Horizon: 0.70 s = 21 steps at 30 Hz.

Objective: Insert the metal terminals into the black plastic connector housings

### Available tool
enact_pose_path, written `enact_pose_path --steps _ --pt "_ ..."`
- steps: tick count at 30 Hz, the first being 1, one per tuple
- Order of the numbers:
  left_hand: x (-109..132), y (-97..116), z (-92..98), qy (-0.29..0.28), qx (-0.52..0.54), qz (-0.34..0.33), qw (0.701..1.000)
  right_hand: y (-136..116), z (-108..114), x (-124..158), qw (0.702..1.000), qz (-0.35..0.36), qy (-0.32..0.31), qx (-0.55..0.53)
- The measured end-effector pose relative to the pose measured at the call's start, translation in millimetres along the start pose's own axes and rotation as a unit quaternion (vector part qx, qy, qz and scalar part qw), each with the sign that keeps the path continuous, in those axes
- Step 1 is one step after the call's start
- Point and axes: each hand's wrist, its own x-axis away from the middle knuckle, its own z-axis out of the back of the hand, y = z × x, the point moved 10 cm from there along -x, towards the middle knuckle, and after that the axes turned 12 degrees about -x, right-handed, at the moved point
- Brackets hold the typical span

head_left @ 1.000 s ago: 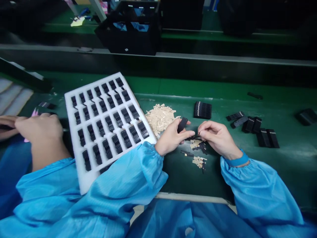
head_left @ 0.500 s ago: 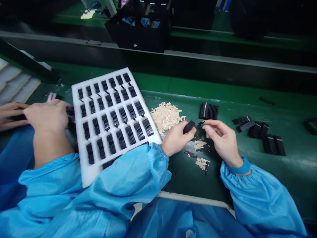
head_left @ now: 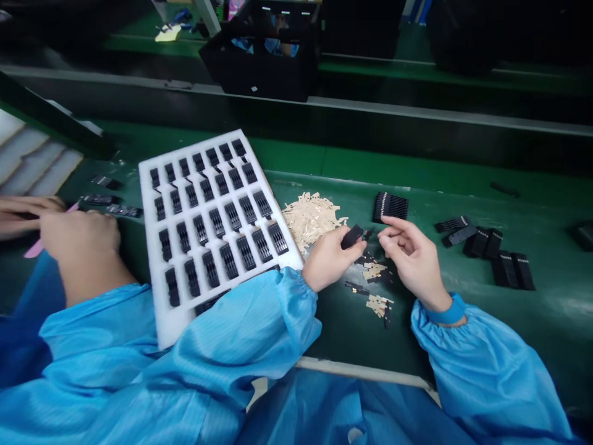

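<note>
Green bench mat (head_left: 523,213) runs the full width of the view, ending at the near side in a pale front rail (head_left: 361,371). The left hand (head_left: 330,258) grips a black connector housing (head_left: 352,237) between thumb and fingers, just above the rail and beside the corner of a white foam tray (head_left: 160,327). Rows of black parts (head_left: 220,244) fill the tray's slots. The right hand (head_left: 414,262) is empty and loosely curled, close to the left, with a narrow gap of mat between them.

Small gold-and-black pieces (head_left: 375,271) lie scattered below that gap, and a heap of beige strips (head_left: 310,219) sits just beyond the left hand. Past the fingers stands a black stacked block (head_left: 390,206), and further right lie more black stacks (head_left: 504,271), with open mat between them and the right hand. Beyond the tray's far left side, a co-worker's hands (head_left: 78,238) work over a pink strip (head_left: 34,247). A black crate (head_left: 259,68) sits on a separate bench behind.
</note>
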Motion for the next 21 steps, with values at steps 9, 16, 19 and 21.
enact_pose_path --steps 9,16,19,21 --pt "4.1 5.1 -14.7 -0.074 -0.022 -0.024 0.997 23.7 -15.8 -0.1 0.989 -0.081 -0.113 0.051" --pt "5.0 -7.2 -30.2 -0.123 0.172 0.044 0.976 10.7 4.3 -8.2 0.999 -0.032 -0.006 0.029" --pt "4.9 -2.3 -43.4 -0.167 0.273 0.03 0.947 15.8 -0.8 -5.3 0.999 -0.041 -0.013 0.028" --pt "4.3 -3.7 -48.5 -0.176 0.312 0.038 0.933 18.6 -3.2 -3.3 0.998 -0.04 -0.017 0.041"
